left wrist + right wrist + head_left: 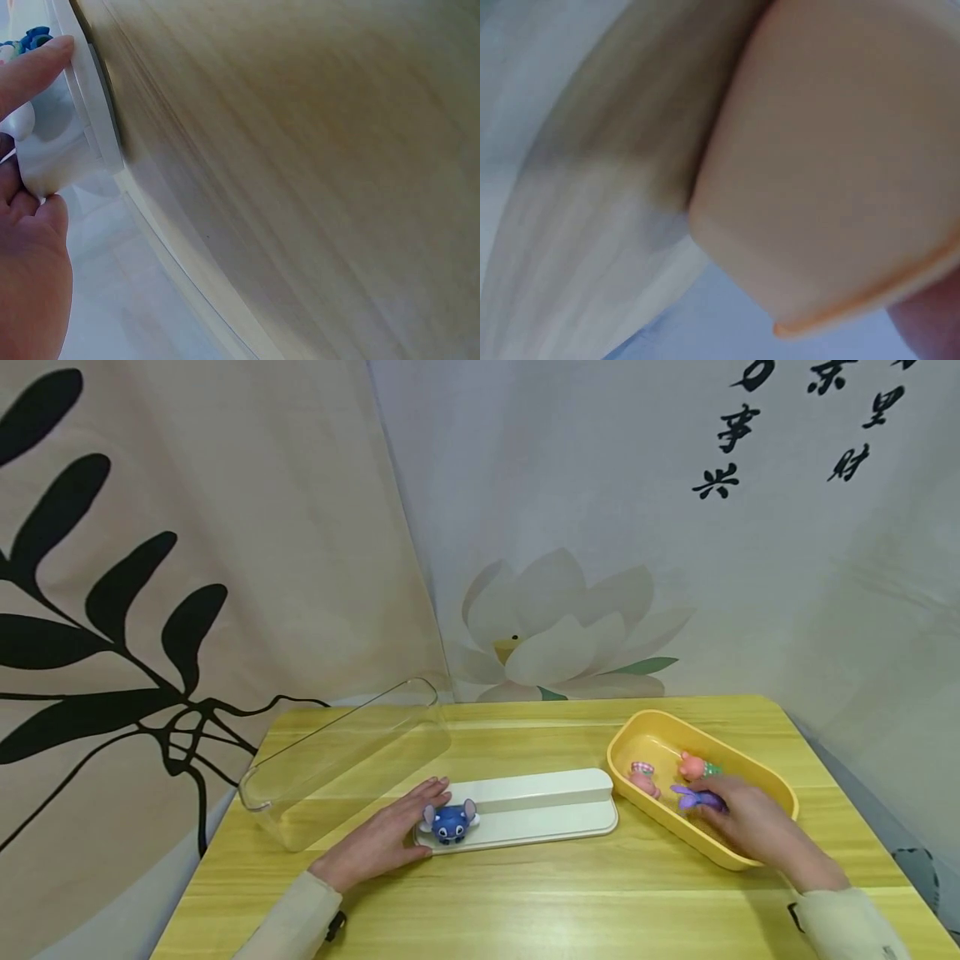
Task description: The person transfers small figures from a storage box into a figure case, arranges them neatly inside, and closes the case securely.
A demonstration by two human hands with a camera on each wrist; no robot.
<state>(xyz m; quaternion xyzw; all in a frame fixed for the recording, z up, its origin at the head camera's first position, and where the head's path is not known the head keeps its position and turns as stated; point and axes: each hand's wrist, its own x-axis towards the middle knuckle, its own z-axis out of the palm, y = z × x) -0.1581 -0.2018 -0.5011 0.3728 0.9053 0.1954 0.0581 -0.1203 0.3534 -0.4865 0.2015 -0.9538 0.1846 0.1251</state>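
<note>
My left hand grips the left end of a white display base, thumb on the front edge and fingers at the back. A blue big-eared toy figure stands upright on the base beside that hand. In the left wrist view the thumb lies along the edge of the base. On the right, my right hand reaches into a yellow tray and pinches a purple toy figure. Two pink toy figures lie in the same tray. The right wrist view shows mainly the tray's outer wall.
A clear plastic cover sits at the table's back left, behind my left hand. The wood-grain table ends at a printed curtain behind it. The white base's right end lies close to the yellow tray.
</note>
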